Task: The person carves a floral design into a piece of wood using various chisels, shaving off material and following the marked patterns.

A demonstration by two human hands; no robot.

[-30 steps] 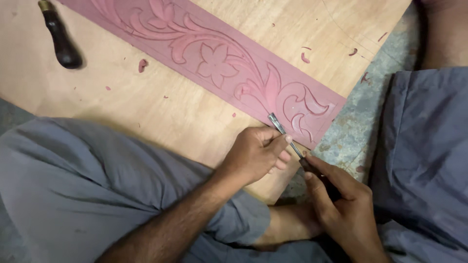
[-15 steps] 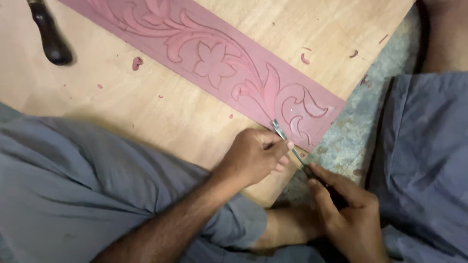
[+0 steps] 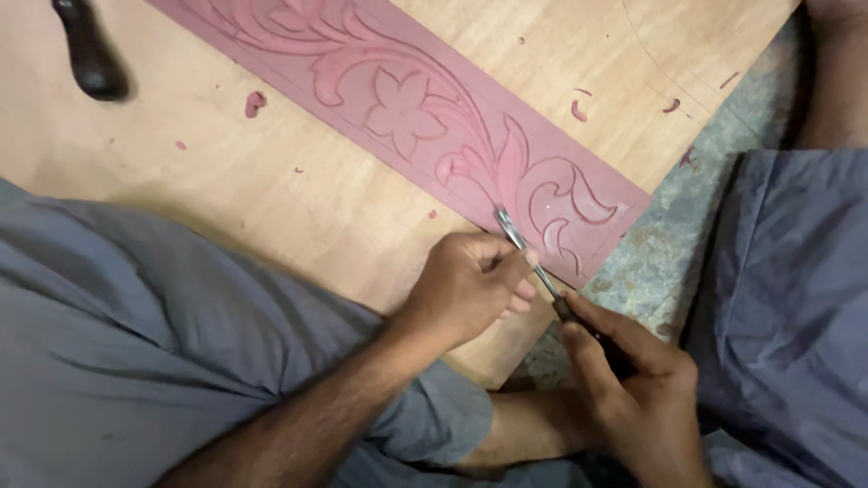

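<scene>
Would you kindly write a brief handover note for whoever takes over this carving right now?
Left hand: fingers pinch the metal shaft of the slim carving chisel, steadying its tip.
Right hand: closed around the chisel's dark handle.
The long pink carved panel lies on the plywood board; a spare dark-handled tool lies top left.
Done: flower and scrolls carved.
Left: leaf detail at the panel's near end.

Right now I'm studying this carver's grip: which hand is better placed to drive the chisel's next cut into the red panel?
Right, I'd judge. The right hand wraps the dark handle behind the chisel, in line with the blade. The left hand pinches the metal shaft near the tip on the red carved panel, better suited to steering.
</scene>
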